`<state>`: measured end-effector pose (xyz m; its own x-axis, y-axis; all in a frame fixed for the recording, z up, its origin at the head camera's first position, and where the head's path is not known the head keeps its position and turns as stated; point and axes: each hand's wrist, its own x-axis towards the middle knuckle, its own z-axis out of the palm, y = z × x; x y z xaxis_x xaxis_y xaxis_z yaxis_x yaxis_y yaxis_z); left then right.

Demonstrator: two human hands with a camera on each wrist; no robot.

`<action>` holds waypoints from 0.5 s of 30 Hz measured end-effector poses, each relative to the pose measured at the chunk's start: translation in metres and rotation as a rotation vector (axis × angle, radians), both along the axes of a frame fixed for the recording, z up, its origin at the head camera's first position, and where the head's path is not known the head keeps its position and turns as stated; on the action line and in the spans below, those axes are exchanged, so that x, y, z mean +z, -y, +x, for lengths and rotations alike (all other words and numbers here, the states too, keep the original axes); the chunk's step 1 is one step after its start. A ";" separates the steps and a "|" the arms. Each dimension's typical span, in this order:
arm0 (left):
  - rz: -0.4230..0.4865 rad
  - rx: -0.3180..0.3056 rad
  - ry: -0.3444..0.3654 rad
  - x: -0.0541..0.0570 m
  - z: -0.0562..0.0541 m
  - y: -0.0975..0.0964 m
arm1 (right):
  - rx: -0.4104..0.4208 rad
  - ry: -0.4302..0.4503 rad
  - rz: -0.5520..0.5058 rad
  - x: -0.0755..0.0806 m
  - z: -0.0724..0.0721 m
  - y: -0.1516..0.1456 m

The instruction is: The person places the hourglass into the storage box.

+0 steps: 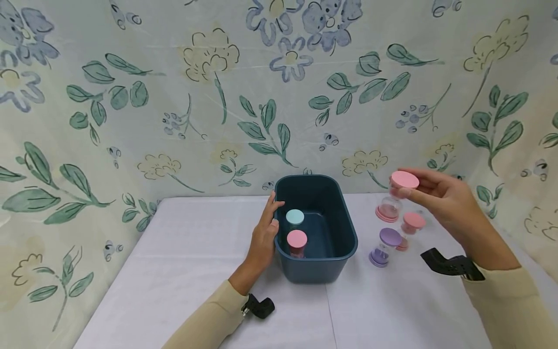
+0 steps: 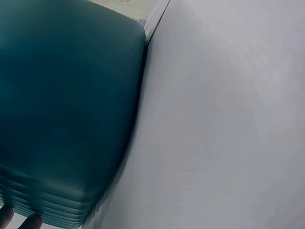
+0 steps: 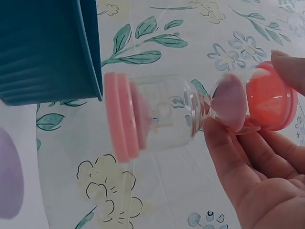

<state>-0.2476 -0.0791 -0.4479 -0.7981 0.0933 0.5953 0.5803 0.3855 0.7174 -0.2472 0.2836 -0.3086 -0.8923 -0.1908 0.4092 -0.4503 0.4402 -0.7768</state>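
Being pinched between the right hand's thumb and curled fingers, the pink hourglass is held, base below them; likely light, slick, breakable, it's best gripped by its caps. Left of those fingers, the bin is touched by the left hand's extended fingers.

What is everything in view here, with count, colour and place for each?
Floral backdrop: 1, whitish with green leaves, background
Table: 1, white, before the backdrop
Bin: 1, dark teal, on the table
Blue timer: 1, light blue, in the bin
Pink timer: 1, pink, in the bin
Purple timer: 1, purple, right of the bin
Rear pink timer: 1, pink, behind the purple timer
Held pink timer: 1, pink, in the right hand
Wrist devices: 2, black, at both wrists
Sleeves: 2, beige, both forearms
Left hand: 1, bare, at the bin's left side
Right hand: 1, bare, right of the bin
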 end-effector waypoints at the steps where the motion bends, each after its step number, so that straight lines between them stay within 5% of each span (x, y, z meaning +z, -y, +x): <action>1: -0.004 0.005 -0.001 0.000 0.000 0.000 | 0.000 0.009 0.001 0.002 0.000 0.003; 15: -0.005 0.010 -0.007 -0.001 -0.001 0.000 | 0.076 0.138 -0.002 0.024 0.000 0.043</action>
